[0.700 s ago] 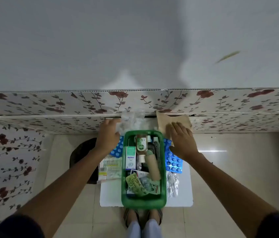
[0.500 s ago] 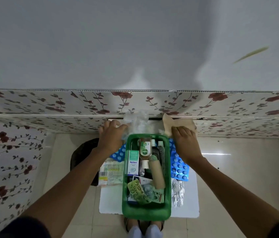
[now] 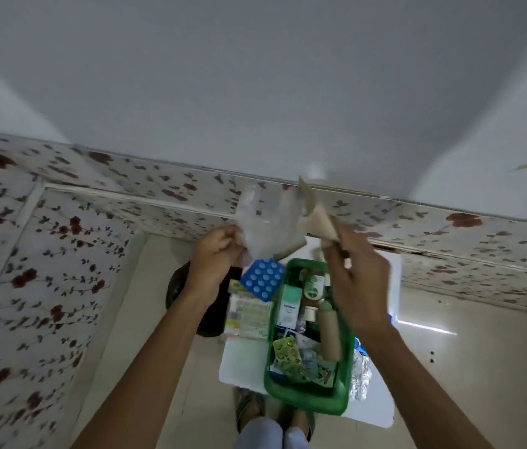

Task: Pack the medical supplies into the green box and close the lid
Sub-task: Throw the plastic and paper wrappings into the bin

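The green box [image 3: 307, 401] stands open on a small white table [image 3: 242, 364], filled with a bottle, small cartons, a tan roll and blister strips. My left hand [image 3: 215, 257] is raised above the table's far left and grips a clear plastic bag [image 3: 263, 222]. My right hand [image 3: 354, 273] is lifted over the box's far end and pinches a brown paper packet [image 3: 315, 218]. Bag and packet are side by side in the air. No lid shows.
A blue blister sheet [image 3: 262, 278] and a pale carton [image 3: 249, 315] lie left of the box. Foil strips [image 3: 362, 371] lie to its right. A dark round object [image 3: 178, 286] sits on the floor at left. Floral wall panels ring the tiled floor. My feet show under the table.
Both hands have lifted off the table's far edge, taking the plastic bag and the brown packet up into the air. The view has tilted and swung left.
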Action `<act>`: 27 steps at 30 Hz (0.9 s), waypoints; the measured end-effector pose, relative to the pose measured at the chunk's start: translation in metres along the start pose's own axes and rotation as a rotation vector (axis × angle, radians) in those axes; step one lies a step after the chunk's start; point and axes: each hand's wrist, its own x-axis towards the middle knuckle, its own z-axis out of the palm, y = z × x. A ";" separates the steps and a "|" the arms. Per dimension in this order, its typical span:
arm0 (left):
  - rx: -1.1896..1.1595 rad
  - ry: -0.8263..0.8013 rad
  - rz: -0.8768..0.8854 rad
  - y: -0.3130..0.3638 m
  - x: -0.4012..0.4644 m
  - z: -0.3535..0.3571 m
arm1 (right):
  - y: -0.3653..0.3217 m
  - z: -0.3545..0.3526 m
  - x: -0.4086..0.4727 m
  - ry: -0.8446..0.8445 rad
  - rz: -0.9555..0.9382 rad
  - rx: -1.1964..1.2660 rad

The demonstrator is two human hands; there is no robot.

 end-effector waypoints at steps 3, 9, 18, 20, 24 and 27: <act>-0.193 -0.096 -0.099 0.005 -0.018 -0.044 | -0.047 0.064 -0.004 -0.261 -0.114 0.131; -0.184 -0.121 -0.128 -0.029 -0.021 -0.128 | -0.078 0.180 -0.013 -0.414 0.063 0.055; -0.287 0.252 -0.507 -0.191 0.028 -0.235 | 0.005 0.374 -0.059 -0.873 0.271 -0.469; -0.280 0.221 -0.548 -0.220 0.037 -0.242 | 0.037 0.408 -0.068 -0.875 0.414 -0.495; -0.267 0.170 -0.570 -0.269 0.054 -0.252 | 0.075 0.452 -0.079 -1.015 0.524 -0.514; -0.259 0.154 -0.576 -0.287 0.063 -0.252 | 0.095 0.470 -0.087 -1.207 0.492 -0.570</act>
